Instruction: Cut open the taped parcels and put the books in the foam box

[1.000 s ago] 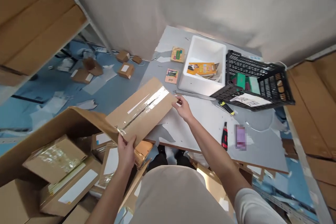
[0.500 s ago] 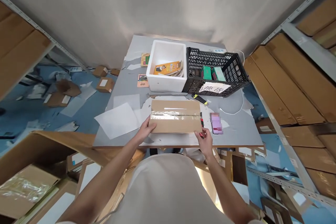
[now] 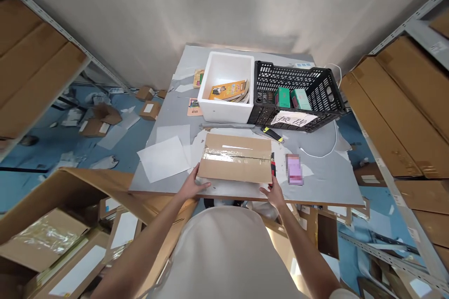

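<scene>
Clock directions are being taken from the centre of the carton, twelve pointing away from the wearer. The flat, tape-sealed cardboard carton (image 3: 235, 159) is lying lengthwise from nine to three over the near part of the grey-topped table (image 3: 326, 191); whether its underside is touching the tabletop cannot be told. Both forearms are converging from the near side. The left hand (image 3: 191, 187) is flanking the carton's eight-o'clock corner, palm inward, fingers reaching along the end and thumb spreading toward three, off the top face. The right hand (image 3: 275, 192) is mirroring it at four o'clock, thumb pointing toward nine. Both hands are standing loosely open rather than clenching; exact fingertip contact is remaining unclear.

A red-and-black utility knife (image 3: 273, 166) is crowding the three-o'clock end, beside the right fingertips, the carton partly hiding it. A yellow-and-black utility knife (image 3: 272, 134) is lying at two. A white foam box (image 3: 228, 113) is standing at twelve, holding booklets (image 3: 228, 90); a black plastic crate (image 3: 264, 111) is adjoining it toward one. White paper sheets (image 3: 163, 159) are spreading at nine, and a blurred purple object (image 3: 294, 169) is lying just past three.
</scene>
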Available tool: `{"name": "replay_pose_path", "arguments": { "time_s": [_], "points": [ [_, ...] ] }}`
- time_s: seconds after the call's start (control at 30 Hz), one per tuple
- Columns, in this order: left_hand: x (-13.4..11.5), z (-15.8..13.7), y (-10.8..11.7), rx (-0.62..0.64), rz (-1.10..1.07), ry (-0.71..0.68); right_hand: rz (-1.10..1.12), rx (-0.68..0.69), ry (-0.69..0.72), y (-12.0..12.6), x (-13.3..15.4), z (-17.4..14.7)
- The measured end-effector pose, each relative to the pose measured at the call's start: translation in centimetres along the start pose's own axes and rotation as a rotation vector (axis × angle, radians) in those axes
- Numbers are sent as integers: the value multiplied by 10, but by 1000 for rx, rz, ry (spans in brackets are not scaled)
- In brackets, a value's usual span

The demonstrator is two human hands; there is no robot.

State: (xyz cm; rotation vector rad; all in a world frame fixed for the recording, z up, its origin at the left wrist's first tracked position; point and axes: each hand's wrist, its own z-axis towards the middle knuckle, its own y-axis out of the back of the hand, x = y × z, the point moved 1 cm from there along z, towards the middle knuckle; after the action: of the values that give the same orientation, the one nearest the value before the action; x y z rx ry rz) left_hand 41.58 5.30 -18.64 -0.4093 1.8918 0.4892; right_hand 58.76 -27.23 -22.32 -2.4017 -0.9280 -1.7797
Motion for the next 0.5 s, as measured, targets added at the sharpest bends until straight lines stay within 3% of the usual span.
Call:
{"name": "replay_pose_path", "arguments": {
  "time_s": [0.13,0.23,0.37,0.5],
  "points": [
    [26,7,-5,16,88,53,59,41,19,-12,-1,10],
    [26,11,-9,28,64,27,123,62,36,-15,8,10],
    [-5,11,-4,-21,128,-57,25,40,105,-4,39,2],
    [-40,19,-1,-161,413,-61,-289,-56,123,6,74,3]
  ]
}}
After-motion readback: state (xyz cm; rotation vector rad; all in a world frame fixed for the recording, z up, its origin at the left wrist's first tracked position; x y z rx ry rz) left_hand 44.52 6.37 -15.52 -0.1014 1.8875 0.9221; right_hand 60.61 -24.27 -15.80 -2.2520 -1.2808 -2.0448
